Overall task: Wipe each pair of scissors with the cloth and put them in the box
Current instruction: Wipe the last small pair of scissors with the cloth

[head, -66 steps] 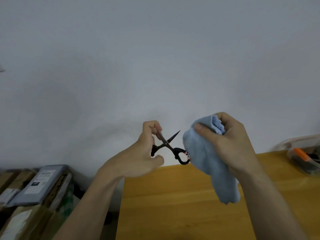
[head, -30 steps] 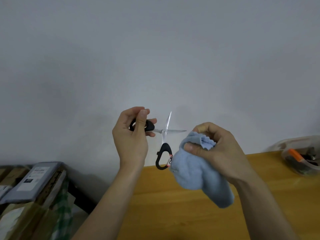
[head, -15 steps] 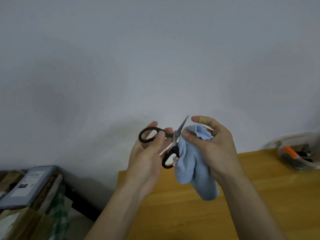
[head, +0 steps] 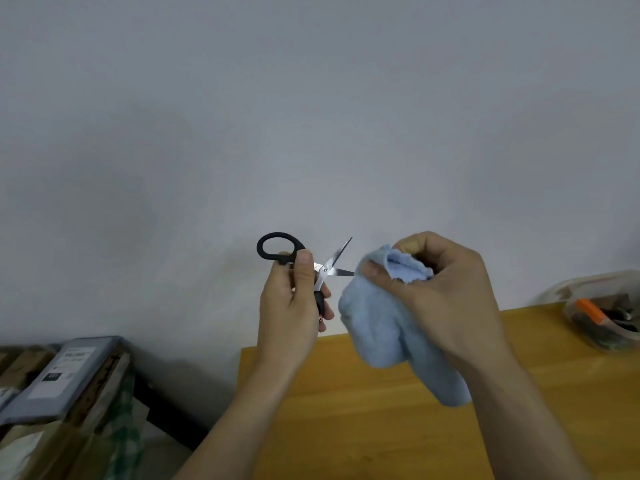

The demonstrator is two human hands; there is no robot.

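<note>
Black-handled scissors [head: 323,271] upright in left hand [head: 291,306], blades apart.

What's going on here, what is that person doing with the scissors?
A person is cleaning a pair of scissors. The left hand grips the black handles with the blades spread open, and the right hand holds a bunched light blue cloth right at the tip of one blade. Both are held up above a wooden table. A clear plastic box at the table's far right already holds some items.
</note>
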